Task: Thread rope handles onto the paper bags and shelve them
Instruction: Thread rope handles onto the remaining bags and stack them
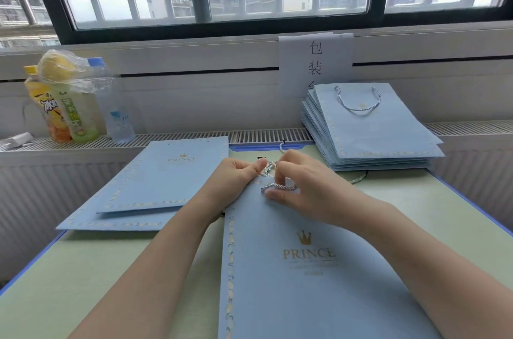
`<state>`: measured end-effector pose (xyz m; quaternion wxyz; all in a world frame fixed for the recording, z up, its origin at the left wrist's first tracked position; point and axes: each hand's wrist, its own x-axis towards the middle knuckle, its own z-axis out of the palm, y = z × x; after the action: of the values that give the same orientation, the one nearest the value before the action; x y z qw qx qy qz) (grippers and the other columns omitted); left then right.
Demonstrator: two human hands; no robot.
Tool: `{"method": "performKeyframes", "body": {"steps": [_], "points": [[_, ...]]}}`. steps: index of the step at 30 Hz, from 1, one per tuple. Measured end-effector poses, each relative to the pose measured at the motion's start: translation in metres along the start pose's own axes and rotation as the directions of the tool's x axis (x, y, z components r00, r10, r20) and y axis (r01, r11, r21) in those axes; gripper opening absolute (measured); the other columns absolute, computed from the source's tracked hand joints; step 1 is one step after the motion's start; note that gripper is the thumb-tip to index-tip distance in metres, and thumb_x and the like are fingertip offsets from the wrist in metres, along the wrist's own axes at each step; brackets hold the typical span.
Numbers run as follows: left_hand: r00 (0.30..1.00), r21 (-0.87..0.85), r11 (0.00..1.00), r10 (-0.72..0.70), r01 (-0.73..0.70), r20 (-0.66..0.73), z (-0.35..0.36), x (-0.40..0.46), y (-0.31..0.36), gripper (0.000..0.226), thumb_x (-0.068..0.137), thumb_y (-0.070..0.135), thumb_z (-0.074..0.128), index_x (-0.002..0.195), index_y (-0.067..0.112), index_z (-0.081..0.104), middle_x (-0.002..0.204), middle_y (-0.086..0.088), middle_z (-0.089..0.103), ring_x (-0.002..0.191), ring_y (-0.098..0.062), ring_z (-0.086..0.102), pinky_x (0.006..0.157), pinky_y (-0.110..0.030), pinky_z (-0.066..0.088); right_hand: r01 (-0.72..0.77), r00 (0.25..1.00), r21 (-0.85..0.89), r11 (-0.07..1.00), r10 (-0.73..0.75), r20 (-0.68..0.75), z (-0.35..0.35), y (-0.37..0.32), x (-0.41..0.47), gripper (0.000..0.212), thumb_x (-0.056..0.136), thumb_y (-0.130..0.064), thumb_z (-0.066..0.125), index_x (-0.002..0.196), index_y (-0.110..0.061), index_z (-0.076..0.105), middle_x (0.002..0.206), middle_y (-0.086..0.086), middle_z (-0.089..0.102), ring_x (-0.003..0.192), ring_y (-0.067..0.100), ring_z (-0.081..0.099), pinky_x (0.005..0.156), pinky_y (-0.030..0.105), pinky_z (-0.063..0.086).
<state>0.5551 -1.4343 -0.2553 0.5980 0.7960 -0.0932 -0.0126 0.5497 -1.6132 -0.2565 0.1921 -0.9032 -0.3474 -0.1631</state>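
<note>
Pale-blue flat paper bag (291,269) lies on the green table (111,269) before the person. Left hand (236,176) and right hand (302,189) both pinch the twisted white-blue rope handle (279,186) at the bag's top edge. Rope looks limp and light, best held near its tip; paper likely creases easily.

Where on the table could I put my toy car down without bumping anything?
The near left of the table is bare, bordered by the flat bags, the left arm and the table's front edge. The far right is crowded with the stack of bags, and the middle holds both hands and the bag.
</note>
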Motion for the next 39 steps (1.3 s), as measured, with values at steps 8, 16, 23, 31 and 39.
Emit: {"method": "performKeyframes", "body": {"steps": [8, 16, 23, 31, 39], "points": [[0.978, 0.214, 0.972, 0.131, -0.094, -0.165, -0.001, 0.004, -0.003, 0.060, 0.093, 0.030, 0.060, 0.041, 0.020, 0.029, 0.040, 0.006, 0.028, 0.037, -0.011, 0.023, 0.041, -0.021, 0.022, -0.064, 0.998, 0.145, 0.987, 0.061, 0.023, 0.000, 0.001, -0.001, 0.024, 0.090, -0.043, 0.055, 0.081, -0.021, 0.050, 0.096, -0.008, 0.045, 0.087, 0.009, 0.044, 0.079, 0.022, 0.036], [0.939, 0.678, 0.733, 0.262, -0.044, -0.222, -0.002, 0.002, -0.004, 0.058, 0.096, 0.042, 0.048, 0.049, 0.015, 0.028, 0.048, 0.002, 0.032, 0.052, -0.019, 0.033, 0.053, -0.030, 0.023, -0.062, 0.956, 0.227, 0.972, 0.123, -0.265, -0.010, 0.006, 0.001, 0.028, 0.095, -0.030, 0.054, 0.077, -0.008, 0.055, 0.080, 0.002, 0.058, 0.076, 0.018, 0.054, 0.071, 0.032, 0.043], [0.923, 0.811, 0.565, 0.215, 0.150, -0.320, -0.004, -0.003, 0.005, 0.051, 0.098, 0.041, 0.039, 0.055, 0.014, 0.037, 0.064, -0.003, 0.045, 0.071, -0.030, 0.048, 0.062, -0.030, 0.034, 0.012, 0.726, 0.684, 0.730, 0.464, -0.508, -0.029, -0.001, 0.005, 0.040, 0.102, -0.023, 0.042, 0.065, -0.008, 0.038, 0.054, 0.003, 0.031, 0.047, 0.008, 0.026, 0.047, 0.017, 0.026], [0.916, 0.852, 0.393, 0.056, 0.346, -0.397, -0.009, -0.002, 0.004, 0.020, 0.094, 0.023, 0.043, 0.079, 0.014, 0.052, 0.092, -0.009, 0.059, 0.088, -0.028, 0.049, 0.072, -0.029, 0.033, 0.153, 0.720, 0.956, 0.252, 0.634, -0.282, -0.045, 0.003, 0.005, 0.017, 0.100, -0.006, 0.038, 0.092, -0.010, 0.052, 0.051, -0.007, 0.042, 0.045, 0.008, 0.033, 0.046, 0.018, 0.029], [0.944, 0.896, 0.427, 0.329, -0.125, -0.025, 0.018, -0.003, -0.002, 0.032, 0.093, 0.051, 0.046, 0.103, 0.026, 0.063, 0.102, 0.006, 0.065, 0.104, -0.016, 0.051, 0.086, -0.030, 0.038, 0.079, 0.676, 0.878, 0.473, 0.622, -0.396, -0.043, 0.014, 0.003, 0.041, 0.091, 0.013, 0.035, 0.118, -0.011, 0.054, 0.102, -0.001, 0.069, 0.093, 0.006, 0.062, 0.080, 0.018, 0.047]]}}
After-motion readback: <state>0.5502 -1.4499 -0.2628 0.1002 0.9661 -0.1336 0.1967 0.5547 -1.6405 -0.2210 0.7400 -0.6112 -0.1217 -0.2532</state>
